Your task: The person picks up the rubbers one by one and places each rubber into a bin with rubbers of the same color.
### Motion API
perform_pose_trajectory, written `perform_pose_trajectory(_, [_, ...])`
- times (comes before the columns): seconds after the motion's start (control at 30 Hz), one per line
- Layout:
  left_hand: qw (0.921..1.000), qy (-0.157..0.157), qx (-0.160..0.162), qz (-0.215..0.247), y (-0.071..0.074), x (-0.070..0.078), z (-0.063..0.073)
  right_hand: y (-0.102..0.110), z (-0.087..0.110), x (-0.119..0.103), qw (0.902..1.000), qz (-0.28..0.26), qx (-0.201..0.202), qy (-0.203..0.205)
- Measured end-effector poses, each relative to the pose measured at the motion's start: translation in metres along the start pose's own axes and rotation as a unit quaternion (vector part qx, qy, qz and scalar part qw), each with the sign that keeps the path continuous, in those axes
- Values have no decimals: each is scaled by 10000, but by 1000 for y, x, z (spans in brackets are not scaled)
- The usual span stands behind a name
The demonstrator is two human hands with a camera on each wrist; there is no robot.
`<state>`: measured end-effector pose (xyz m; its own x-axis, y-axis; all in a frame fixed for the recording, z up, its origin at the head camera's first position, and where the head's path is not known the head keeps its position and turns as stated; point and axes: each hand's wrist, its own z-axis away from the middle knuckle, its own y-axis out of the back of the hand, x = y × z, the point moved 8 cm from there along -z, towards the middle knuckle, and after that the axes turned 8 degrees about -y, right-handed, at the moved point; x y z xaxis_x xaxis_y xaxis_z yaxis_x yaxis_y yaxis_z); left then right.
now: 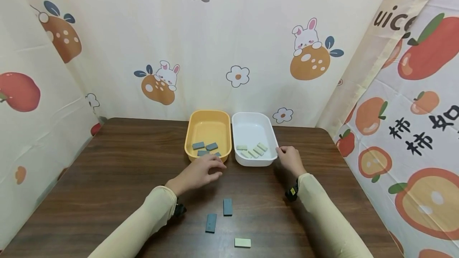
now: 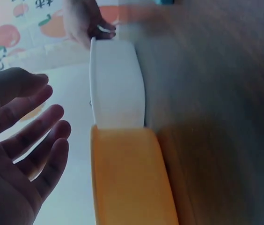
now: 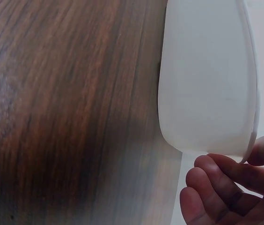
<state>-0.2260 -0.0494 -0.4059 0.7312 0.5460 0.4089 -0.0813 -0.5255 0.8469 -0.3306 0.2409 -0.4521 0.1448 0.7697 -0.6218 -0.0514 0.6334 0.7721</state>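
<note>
My left hand (image 1: 201,172) hovers at the near edge of the yellow tray (image 1: 190,128), fingers loosely spread and holding nothing. Several dark grey-blue blocks (image 1: 198,145) lie in that tray, partly hidden by the rim and hand. At the near right corner of the white tray (image 1: 255,162), my right hand (image 1: 291,160) pinches the rim between thumb and fingers; the right wrist view shows this grip (image 3: 225,183). Several pale green blocks (image 1: 258,151) rest inside the white tray.
Two dark grey-blue blocks (image 1: 227,207) and one pale green block (image 1: 242,243) lie loose on the brown wooden table (image 1: 136,162), nearer to me. Both trays stand side by side near the back edge, before a printed curtain (image 1: 215,43). More curtain hangs along both sides.
</note>
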Motion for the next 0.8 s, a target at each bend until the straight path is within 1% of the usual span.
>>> perform_pose_trajectory(0.13, [9992,-13,-392,88,-13,5,-1,-1,0,1,10000,-15,-23,-40])
perform_pose_trajectory(0.2, [9984,-75,-556,92,-19,8,0,-1,0,1,10000,-33,-38,-59])
perform_pose_trajectory(0.33, [9952,-135,-960,165,-32,13,2,-1,-1,2,10000,-41,-19,-59])
perform_pose_trajectory(0.43, [9921,-231,-1229,136,-41,17,3,-1,0,2,10000,-21,32,-32])
perform_pose_trajectory(0.57, [9878,-403,-1502,33,-51,24,4,-1,0,2,10000,-15,67,-11])
perform_pose_trajectory(0.7, [9834,-407,-1768,26,-59,29,6,-1,0,2,10000,-37,72,-5])
perform_pose_trajectory(0.8, [9797,-368,-1972,50,-66,30,7,-1,0,1,9999,-40,110,24])
